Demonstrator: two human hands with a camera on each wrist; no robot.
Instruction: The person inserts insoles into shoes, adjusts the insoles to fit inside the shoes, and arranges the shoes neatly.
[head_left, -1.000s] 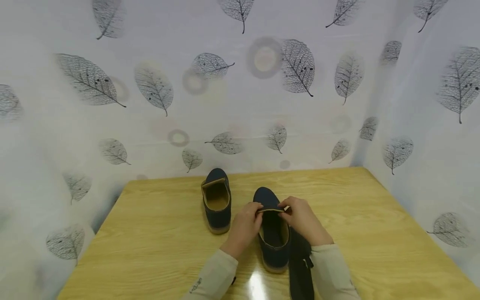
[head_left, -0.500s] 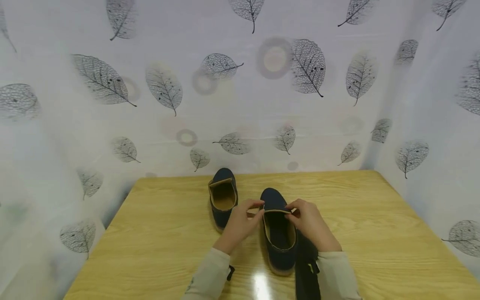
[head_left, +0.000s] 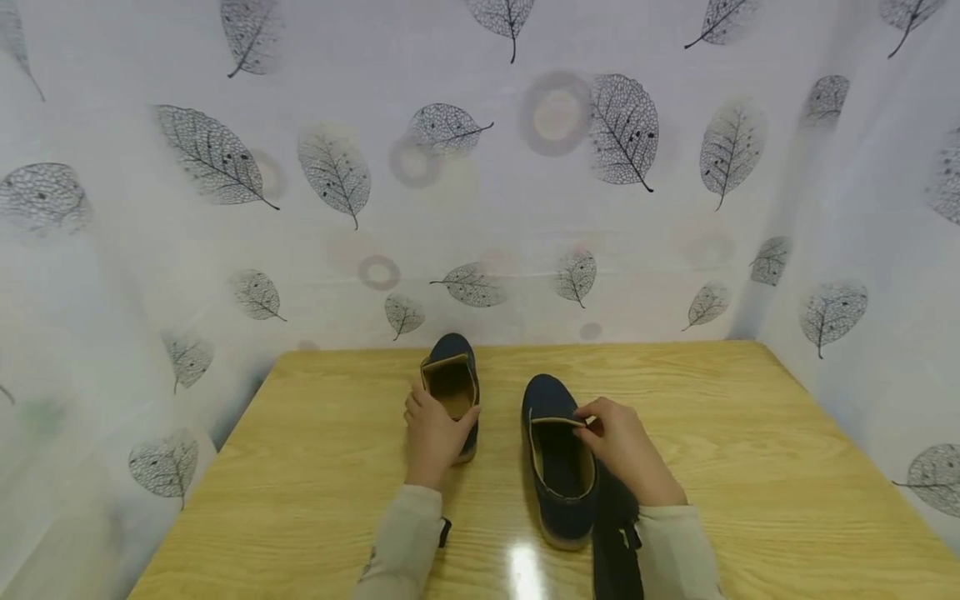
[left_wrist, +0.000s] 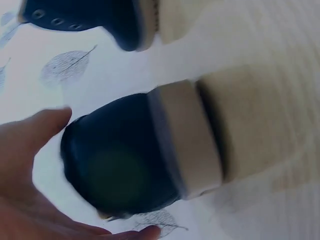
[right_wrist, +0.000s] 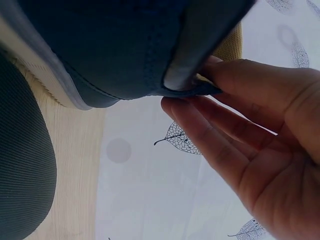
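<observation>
Watching remotely, I see the right hand (head_left: 618,437) pinching the tongue (head_left: 557,409) of the near shoe (head_left: 562,467) (tongue-smoothing, I judge); left of that shoe, the left hand (head_left: 435,435), fingers apart, straddles the far shoe (head_left: 452,392), seemingly calling for a closing grip.

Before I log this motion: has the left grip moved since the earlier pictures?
Yes, the left grip moved left over the table, toward the left shoe.

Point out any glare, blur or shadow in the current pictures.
Head view: a bright white glare on the table, near the bottom edge. Left wrist view: the left shoe looks blurred, with dark shadow beside its sole. Right wrist view: the right hand is fairly sharp, the right shoe dark.
</observation>
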